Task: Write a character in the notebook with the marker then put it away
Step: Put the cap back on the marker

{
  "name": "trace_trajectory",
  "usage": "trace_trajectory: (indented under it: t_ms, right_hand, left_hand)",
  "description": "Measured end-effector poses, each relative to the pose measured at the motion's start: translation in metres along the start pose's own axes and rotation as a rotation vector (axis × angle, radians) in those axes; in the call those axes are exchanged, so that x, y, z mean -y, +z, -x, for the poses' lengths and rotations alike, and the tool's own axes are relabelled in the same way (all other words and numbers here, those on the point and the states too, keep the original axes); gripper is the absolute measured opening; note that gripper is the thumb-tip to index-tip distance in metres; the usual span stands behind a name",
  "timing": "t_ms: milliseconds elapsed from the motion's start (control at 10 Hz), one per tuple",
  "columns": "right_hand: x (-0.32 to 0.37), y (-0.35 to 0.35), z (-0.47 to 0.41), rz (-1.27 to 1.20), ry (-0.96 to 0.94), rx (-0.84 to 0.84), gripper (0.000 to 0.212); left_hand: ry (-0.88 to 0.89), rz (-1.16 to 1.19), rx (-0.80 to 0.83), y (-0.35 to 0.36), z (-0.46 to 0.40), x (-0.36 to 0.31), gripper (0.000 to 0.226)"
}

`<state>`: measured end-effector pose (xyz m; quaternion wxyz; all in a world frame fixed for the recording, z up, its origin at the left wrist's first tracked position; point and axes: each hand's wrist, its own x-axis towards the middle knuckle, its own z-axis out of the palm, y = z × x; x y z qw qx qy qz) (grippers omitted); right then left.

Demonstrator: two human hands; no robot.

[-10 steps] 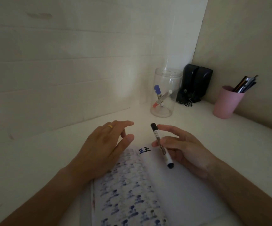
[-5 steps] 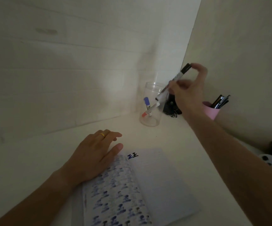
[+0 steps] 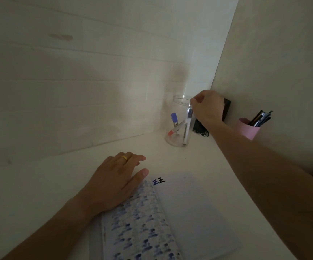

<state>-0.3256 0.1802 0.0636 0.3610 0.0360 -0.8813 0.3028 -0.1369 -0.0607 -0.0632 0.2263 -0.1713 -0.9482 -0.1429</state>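
Note:
The black-capped marker [image 3: 187, 127] stands nearly upright inside the clear jar [image 3: 178, 104] at the back of the desk, its tip on the jar's bottom. My right hand [image 3: 207, 107] hovers at the jar's rim, fingers pinched together just above the marker's top, with nothing visibly between them. My left hand [image 3: 114, 182] lies flat on the left page of the open notebook [image 3: 195, 212], fingers spread. Two dark characters [image 3: 159, 181] sit at the top of the notebook's blank right page.
Two other markers, one with a blue cap [image 3: 174, 118] and one with a red cap [image 3: 174, 129], lean in the jar. A pink cup [image 3: 246, 129] holding several pens stands right of it. A black object [image 3: 227, 109] sits in the corner. Walls close in behind and to the right.
My right hand carried the marker from over the notebook up to the jar and lowered it; the marker now sits inside the jar. The left hand stayed on the notebook.

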Motion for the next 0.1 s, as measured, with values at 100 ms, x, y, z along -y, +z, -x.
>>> trace_trajectory:
  t_ms: [100]
  right_hand:
    - [0.0026, -0.0072, 0.0041, -0.034, 0.0, -0.029, 0.015]
  left_hand:
    - [0.01, 0.0, 0.008, -0.0014, 0.0007, 0.0, 0.05]
